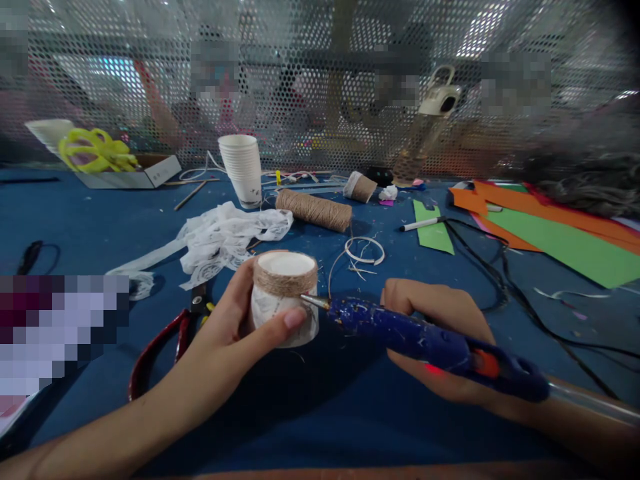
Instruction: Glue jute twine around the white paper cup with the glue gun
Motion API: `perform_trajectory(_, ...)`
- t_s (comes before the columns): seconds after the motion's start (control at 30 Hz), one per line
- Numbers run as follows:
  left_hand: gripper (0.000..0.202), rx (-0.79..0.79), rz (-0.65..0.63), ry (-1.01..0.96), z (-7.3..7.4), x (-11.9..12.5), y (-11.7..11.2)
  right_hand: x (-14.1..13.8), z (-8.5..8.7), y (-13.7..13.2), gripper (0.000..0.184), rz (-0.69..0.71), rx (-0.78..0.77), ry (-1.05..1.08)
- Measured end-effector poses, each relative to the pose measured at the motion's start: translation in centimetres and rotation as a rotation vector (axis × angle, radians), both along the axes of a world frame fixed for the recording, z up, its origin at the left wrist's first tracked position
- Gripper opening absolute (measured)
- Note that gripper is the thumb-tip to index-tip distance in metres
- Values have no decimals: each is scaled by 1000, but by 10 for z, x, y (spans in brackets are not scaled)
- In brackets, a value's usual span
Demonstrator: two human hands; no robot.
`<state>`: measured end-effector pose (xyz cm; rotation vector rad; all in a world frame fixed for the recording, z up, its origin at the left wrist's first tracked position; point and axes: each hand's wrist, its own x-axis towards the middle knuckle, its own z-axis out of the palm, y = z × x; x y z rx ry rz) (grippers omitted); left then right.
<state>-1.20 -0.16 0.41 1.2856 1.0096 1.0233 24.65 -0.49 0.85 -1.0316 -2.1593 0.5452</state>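
My left hand is wrapped round a small upside-down white cup that has a band of brown twine near its top and white lace lower down. My right hand grips a blue hot glue gun. The gun's metal nozzle touches the cup's side just under the twine band. Both hands hover low over the blue table, near its front edge.
Red-handled pliers lie left of the cup. Behind are white lace, a twine spool, a stack of paper cups, a marker, coloured paper sheets, black cables and yellow scissors in a box. A perforated metal screen closes the back.
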Motion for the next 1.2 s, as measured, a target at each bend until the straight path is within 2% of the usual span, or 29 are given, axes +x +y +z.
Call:
perform_trajectory(0.27,38,-3,10,-47,-2,-1,1,0,-1,0,34,-34,-10,18)
perform_trajectory(0.77,45,-26,99,-73,3,1,-3,1,-1,2,31,-67,36,21)
perform_trajectory(0.93,41,-22,63,-80,-1,-1,-1,1,1,0,32,-44,29,11)
perform_trajectory(1.1,47,-18,18,-69,-6,-5,2,1,1,-2,35,-7,1,10)
perform_trajectory(1.2,41,-41,-9,-107,-6,-7,1,1,1,-1,35,-11,0,9)
